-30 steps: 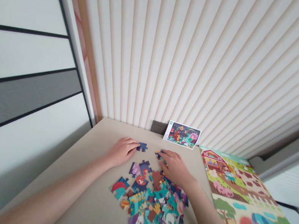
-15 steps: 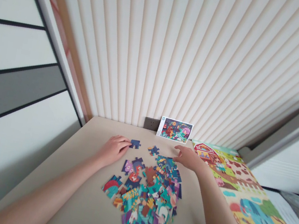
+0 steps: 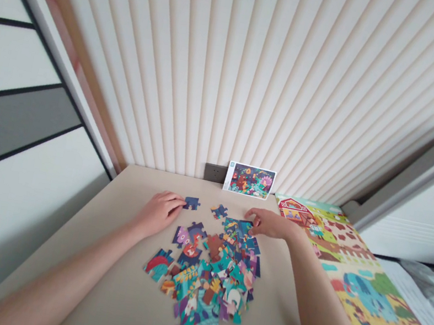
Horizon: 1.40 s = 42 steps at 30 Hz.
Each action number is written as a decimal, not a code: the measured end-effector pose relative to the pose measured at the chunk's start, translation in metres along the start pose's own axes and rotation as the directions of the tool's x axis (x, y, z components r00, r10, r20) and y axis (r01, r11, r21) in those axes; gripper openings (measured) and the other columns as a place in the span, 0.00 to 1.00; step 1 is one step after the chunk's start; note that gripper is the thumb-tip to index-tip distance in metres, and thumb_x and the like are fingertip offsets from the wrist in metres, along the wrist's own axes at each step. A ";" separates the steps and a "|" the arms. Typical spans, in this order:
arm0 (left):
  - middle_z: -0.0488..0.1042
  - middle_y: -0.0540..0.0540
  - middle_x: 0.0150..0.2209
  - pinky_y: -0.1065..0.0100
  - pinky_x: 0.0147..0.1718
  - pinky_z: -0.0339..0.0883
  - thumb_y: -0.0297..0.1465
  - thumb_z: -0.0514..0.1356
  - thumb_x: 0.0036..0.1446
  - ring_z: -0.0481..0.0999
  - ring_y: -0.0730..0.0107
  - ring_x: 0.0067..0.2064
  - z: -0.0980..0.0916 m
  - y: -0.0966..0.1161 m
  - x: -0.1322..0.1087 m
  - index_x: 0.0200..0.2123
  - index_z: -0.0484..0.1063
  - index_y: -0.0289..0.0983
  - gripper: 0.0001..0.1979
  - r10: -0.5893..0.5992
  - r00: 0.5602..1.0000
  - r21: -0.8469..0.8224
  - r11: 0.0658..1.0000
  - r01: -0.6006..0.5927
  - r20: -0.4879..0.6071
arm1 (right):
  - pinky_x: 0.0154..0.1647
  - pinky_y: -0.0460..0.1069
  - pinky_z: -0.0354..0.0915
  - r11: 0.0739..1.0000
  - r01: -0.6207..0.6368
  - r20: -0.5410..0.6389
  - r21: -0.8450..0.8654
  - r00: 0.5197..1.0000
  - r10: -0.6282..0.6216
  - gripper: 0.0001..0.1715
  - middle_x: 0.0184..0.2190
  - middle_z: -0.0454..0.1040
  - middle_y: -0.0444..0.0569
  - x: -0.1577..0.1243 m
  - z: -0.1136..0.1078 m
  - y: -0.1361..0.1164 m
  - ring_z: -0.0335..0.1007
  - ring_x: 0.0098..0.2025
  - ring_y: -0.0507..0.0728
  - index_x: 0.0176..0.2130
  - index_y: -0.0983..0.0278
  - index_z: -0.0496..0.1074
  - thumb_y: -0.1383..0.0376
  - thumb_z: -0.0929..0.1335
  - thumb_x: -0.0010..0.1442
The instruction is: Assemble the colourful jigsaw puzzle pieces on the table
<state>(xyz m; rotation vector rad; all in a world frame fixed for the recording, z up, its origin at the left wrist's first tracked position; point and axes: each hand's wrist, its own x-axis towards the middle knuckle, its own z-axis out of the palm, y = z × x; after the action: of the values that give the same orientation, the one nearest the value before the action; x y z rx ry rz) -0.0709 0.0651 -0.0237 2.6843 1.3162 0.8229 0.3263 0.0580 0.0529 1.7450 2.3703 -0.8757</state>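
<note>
A heap of colourful puzzle pieces (image 3: 210, 279) lies on the beige table (image 3: 125, 303). My left hand (image 3: 158, 211) rests on the table with curled fingers, its fingertips touching a dark blue puzzle piece (image 3: 192, 203). A second loose blue piece (image 3: 218, 211) lies just right of it. My right hand (image 3: 269, 223) sits at the heap's far right edge, its fingers pinched on a blue piece (image 3: 245, 228) at the top of the heap.
A small reference picture card (image 3: 249, 180) leans against the ribbed wall beside a wall socket (image 3: 214, 172). A large finished farm puzzle (image 3: 362, 289) covers the table's right side. The table's left edge drops off beside a panelled wall.
My right hand has moved off the middle of the heap to its far right edge, uncovering the second loose blue piece. The left hand stays on the dark blue piece.
</note>
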 end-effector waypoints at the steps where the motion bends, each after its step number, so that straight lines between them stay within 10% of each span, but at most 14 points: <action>1: 0.79 0.44 0.48 0.55 0.52 0.68 0.32 0.53 0.68 0.76 0.59 0.50 0.000 0.000 0.000 0.48 0.79 0.42 0.15 0.000 1.000 0.000 1.000 0.000 -0.004 | 0.38 0.48 0.66 1.000 0.012 0.012 0.006 1.000 -0.012 0.31 0.40 0.80 0.46 0.000 0.001 -0.001 0.77 0.41 0.59 0.54 0.57 0.74 0.60 0.76 0.51; 10: 0.79 0.44 0.48 0.55 0.52 0.68 0.32 0.53 0.68 0.76 0.58 0.49 -0.001 0.001 0.000 0.48 0.79 0.42 0.14 -0.007 1.000 0.003 1.000 0.007 0.002 | 0.35 0.47 0.65 1.000 0.014 -0.023 0.012 1.000 -0.014 0.22 0.39 0.79 0.48 0.004 0.000 0.004 0.76 0.39 0.59 0.43 0.62 0.75 0.58 0.77 0.50; 20: 0.79 0.42 0.47 0.54 0.54 0.65 0.31 0.52 0.69 0.76 0.57 0.50 -0.016 0.020 -0.003 0.51 0.76 0.39 0.15 -0.010 0.999 0.073 0.997 0.014 -0.052 | 0.42 0.49 0.66 0.997 0.031 -0.128 -0.075 0.991 -0.041 0.24 0.40 0.79 0.50 0.006 0.004 -0.008 0.76 0.42 0.60 0.53 0.63 0.74 0.64 0.73 0.57; 25: 0.79 0.42 0.47 0.55 0.54 0.65 0.36 0.55 0.68 0.77 0.58 0.50 -0.053 0.062 -0.020 0.52 0.76 0.41 0.14 0.081 0.989 0.029 0.996 -0.085 0.125 | 0.56 0.55 0.63 0.983 0.104 -0.223 -0.148 0.965 -0.136 0.23 0.51 0.75 0.58 -0.024 0.020 -0.048 0.73 0.53 0.65 0.56 0.62 0.74 0.58 0.69 0.64; 28: 0.75 0.41 0.56 0.54 0.58 0.64 0.46 0.60 0.64 0.73 0.54 0.57 -0.064 0.088 -0.040 0.59 0.71 0.43 0.24 0.089 0.960 -0.053 0.996 -0.077 0.267 | 0.60 0.55 0.62 0.918 0.367 -0.189 -0.152 0.901 -0.391 0.30 0.57 0.72 0.55 -0.052 0.045 -0.082 0.68 0.59 0.64 0.63 0.56 0.68 0.49 0.67 0.67; 33: 0.55 0.37 0.71 0.49 0.67 0.54 0.55 0.64 0.56 0.57 0.44 0.70 -0.052 0.120 -0.074 0.70 0.58 0.42 0.44 0.128 0.932 -0.159 0.984 -0.077 0.338 | 0.66 0.62 0.56 0.872 0.431 -0.227 -0.234 0.848 -0.480 0.32 0.66 0.63 0.54 -0.072 0.093 -0.106 0.57 0.67 0.67 0.65 0.50 0.66 0.48 0.69 0.65; 42: 0.68 0.40 0.62 0.52 0.64 0.61 0.47 0.67 0.57 0.66 0.51 0.65 -0.044 0.117 -0.077 0.58 0.72 0.43 0.28 0.145 0.948 -0.237 0.968 -0.077 0.284 | 0.61 0.56 0.63 0.888 0.443 -0.354 -0.121 0.817 -0.456 0.15 0.55 0.73 0.52 -0.061 0.087 -0.088 0.69 0.57 0.60 0.53 0.55 0.77 0.59 0.68 0.68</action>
<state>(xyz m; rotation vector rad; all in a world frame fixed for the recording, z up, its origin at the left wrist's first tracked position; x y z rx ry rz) -0.0455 -0.0753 0.0105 2.5917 0.9516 0.5066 0.2460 -0.0530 0.0387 1.4592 3.1137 -0.5638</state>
